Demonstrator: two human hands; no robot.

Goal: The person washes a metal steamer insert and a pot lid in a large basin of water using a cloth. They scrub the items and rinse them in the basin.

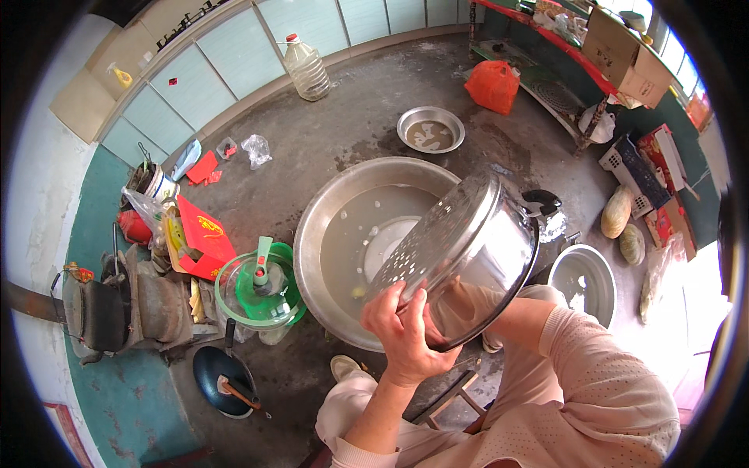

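Note:
My left hand grips the lower edge of a shiny metal steamer pot section with a perforated base. The steamer is tilted on its side above the right part of a wide metal basin, its holes facing left and its black-rimmed opening facing right. A dark side handle sticks out at its upper right. Cloudy water with small floating bits fills the basin, and a round pale object lies in it. My right forearm reaches behind the steamer, which hides my right hand.
Beyond the basin stands a small metal bowl of murky water. Left are a green basin with a glass lid and a wok. A metal pot stands right, near two gourds. A wooden stool is between my legs.

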